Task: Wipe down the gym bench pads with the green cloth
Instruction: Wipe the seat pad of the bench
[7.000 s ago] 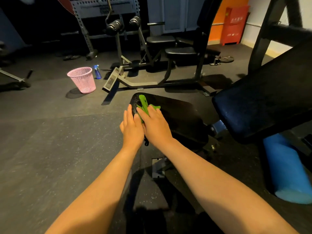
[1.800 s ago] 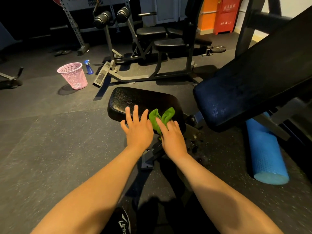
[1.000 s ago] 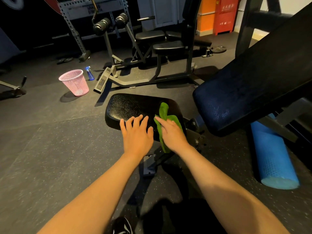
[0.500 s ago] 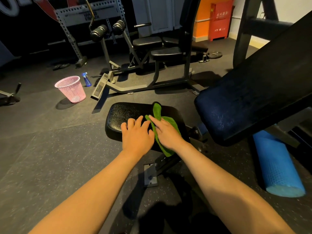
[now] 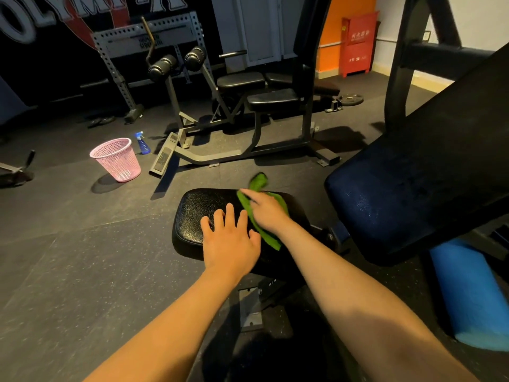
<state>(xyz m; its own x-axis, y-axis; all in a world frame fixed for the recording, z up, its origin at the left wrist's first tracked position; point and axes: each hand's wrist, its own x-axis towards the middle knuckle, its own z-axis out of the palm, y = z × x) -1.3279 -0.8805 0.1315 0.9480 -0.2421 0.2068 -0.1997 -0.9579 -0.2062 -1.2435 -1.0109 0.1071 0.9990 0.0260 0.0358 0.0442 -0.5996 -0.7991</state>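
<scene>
The black seat pad of the gym bench lies in front of me, low over the floor. My left hand rests flat on its near edge with fingers spread. My right hand presses the green cloth onto the pad's right half, fingers stretched forward over it. One end of the cloth sticks out past the pad's far edge; the other trails toward me beside my wrist. The inclined dark blue back pad rises to the right.
A blue foam roller lies on the floor under the back pad. A pink mesh basket and a blue spray bottle stand at the left. Another bench machine sits behind, a rack at the back wall.
My right hand has slid the green cloth farther across the seat pad toward its far edge. My left hand has stayed on the near edge.
</scene>
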